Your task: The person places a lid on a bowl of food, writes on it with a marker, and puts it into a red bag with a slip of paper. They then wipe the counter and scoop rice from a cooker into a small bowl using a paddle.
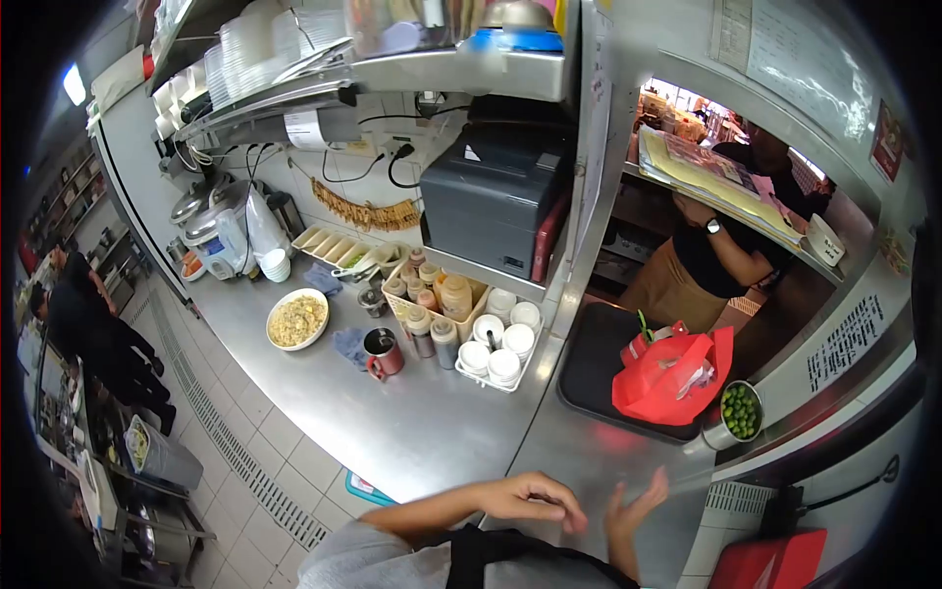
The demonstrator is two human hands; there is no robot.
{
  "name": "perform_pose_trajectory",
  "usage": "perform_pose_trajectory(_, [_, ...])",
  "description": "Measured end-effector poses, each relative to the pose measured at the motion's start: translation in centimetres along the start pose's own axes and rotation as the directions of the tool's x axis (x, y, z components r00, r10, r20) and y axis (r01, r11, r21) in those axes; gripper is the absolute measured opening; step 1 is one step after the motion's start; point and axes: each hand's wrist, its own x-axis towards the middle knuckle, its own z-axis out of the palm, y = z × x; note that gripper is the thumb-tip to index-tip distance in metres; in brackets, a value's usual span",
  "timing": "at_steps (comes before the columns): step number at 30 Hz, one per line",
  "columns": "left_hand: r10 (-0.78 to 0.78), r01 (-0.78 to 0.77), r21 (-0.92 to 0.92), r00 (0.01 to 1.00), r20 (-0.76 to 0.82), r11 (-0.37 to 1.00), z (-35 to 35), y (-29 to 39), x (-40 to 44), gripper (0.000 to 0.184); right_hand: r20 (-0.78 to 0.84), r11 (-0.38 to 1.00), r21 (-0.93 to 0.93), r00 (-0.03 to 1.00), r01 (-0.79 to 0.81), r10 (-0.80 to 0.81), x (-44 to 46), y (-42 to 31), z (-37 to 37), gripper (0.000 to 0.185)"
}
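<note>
Near the bottom of the head view, my left hand (535,500) is over the steel counter (432,432), its fingers loosely curled and apart, with nothing seen in it. To its right my right hand (636,503) is raised with fingers spread and empty. The two hands do not touch. Nearest beyond them is a black tray (589,378) holding a red plastic bag (677,378). Beside the tray stands a metal container of green limes (740,412). Further left are a red mug (384,353) and a white bowl of food (298,320).
A white basket of lidded cups (503,367), sauce bottles (444,339) and a dark printer (496,191) stand at the back. A person (716,245) is beyond the pass opening. Co-workers (108,324) stand at the far left. A shelf (461,74) overhangs the counter.
</note>
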Motion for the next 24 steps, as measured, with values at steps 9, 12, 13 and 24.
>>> perform_pose_trajectory(9, [0.009, -0.003, 0.009, 0.621, -0.784, 1.0, 3.5, -5.9, -9.0, 0.022, 0.372, 1.0, -0.019, 0.928, -0.01, 0.016, -13.1, -1.3, 0.6, 0.065])
perform_pose_trajectory(12, [0.102, -0.018, 0.116, 0.614, -0.783, 0.993, 1.5, -4.4, -9.2, 0.023, 0.372, 0.999, -0.022, 0.928, 0.035, -0.025, -12.2, -1.4, 1.8, 0.067])
perform_pose_trajectory(13, [0.169, -0.043, 0.182, 0.619, -0.767, 0.982, 0.9, -3.5, -9.1, 0.025, 0.366, 0.999, -0.029, 0.93, 0.03, -0.017, -11.8, -1.5, 2.2, 0.067])
perform_pose_trajectory(24, [0.841, -0.626, 0.728, 0.525, 0.128, 0.28, 9.0, 19.6, -10.7, 0.068, 0.39, 0.997, -0.055, 0.92, 0.057, -0.031, -15.3, -1.6, 2.6, 0.064])
